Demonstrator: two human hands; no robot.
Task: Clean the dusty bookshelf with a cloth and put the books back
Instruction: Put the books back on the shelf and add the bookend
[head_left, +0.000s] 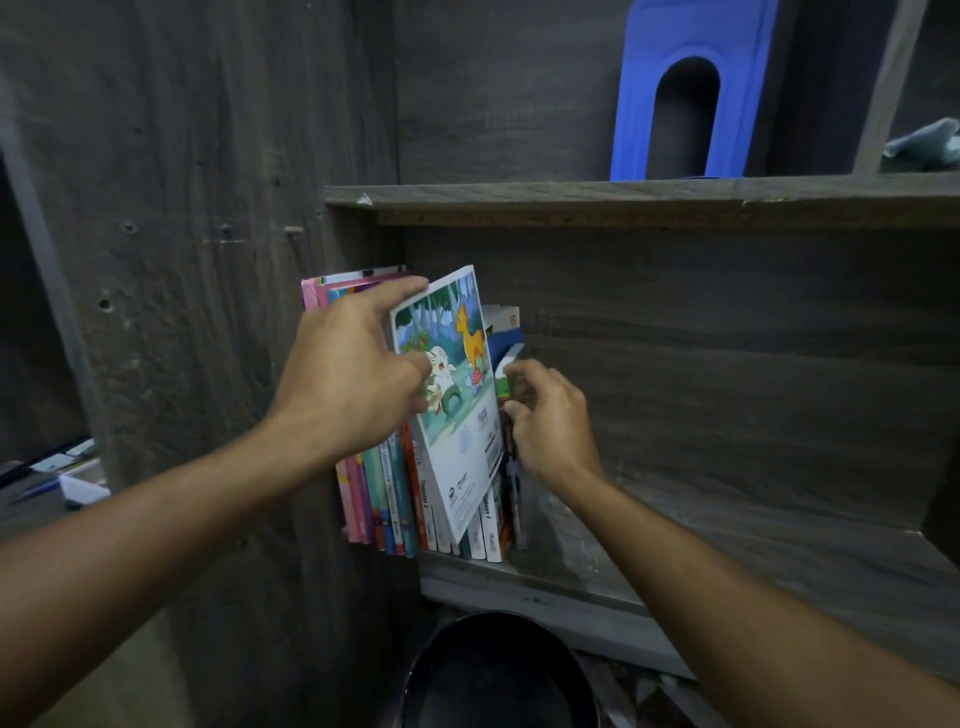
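Nearest me, a glossy black round-topped object (493, 670) is sitting below the shelf. Above it, the left hand (353, 369) is gripping a thin, glossy cartoon-covered paperback (457, 415) and tilting it, probably to work it into the row of slim upright books (395, 499) packed at the left end of the grey wood-grain laminate bookshelf (727, 519). The right hand (545, 415), apart from the left, is pinching the end spines, seemingly to steady them. Higher up, a moulded blue plastic bookend (639, 104) is standing, and a pale crumpled cloth (924, 145) is lying in the next compartment.

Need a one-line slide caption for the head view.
Left hand holds a tilted cartoon-cover book in the row; right hand grips the end books on the lower shelf.
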